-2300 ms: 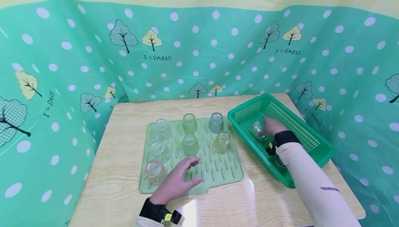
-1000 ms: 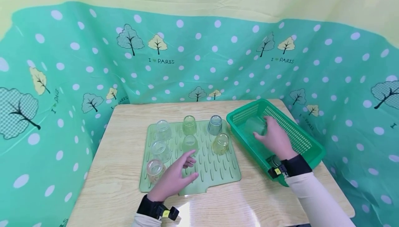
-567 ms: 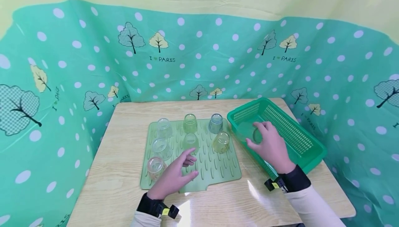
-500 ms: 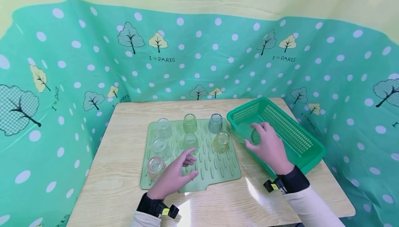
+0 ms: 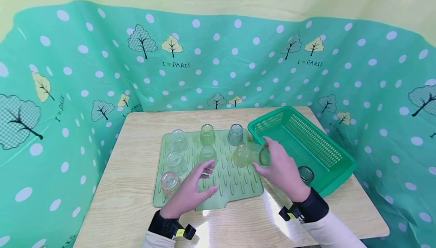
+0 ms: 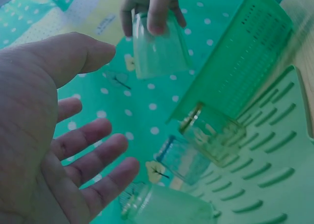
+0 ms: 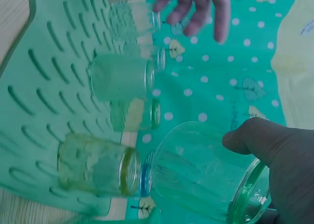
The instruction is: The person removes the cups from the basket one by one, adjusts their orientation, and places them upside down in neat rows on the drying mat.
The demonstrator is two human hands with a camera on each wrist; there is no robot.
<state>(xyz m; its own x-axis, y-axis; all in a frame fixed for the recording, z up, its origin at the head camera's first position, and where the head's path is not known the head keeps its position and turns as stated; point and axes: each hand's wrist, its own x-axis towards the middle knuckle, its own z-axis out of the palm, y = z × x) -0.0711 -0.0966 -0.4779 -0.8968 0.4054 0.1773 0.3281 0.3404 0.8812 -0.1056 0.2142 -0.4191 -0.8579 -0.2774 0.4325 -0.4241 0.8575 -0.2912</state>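
Observation:
My right hand [image 5: 284,170] grips a clear, green-tinted drinking glass [image 7: 196,170] near its thick base, thumb on one side. The glass lies tilted in the air, its mouth toward the left, and overlaps a yellow glass [image 5: 241,156] in the head view. That yellow glass stands upside down on the green ridged drying mat [image 5: 235,187]. My left hand [image 5: 192,191] hovers over the mat's front, fingers spread and holding nothing. Nearest to it are a pink-rimmed glass [image 5: 170,183] and a frosted green glass [image 5: 207,155].
A green plastic basket [image 5: 315,142] stands at the right with a dark glass [image 5: 306,174] inside its near end. More upturned glasses sit on the mat: a blue glass [image 5: 235,134], a green glass [image 5: 207,135] and clear ones [image 5: 176,162]. A polka-dot curtain hangs behind the table.
The right hand has lifted the glass out of the basket and carried it left, over the mat's right edge. The dark glass in the basket has come into sight. The left hand has barely moved.

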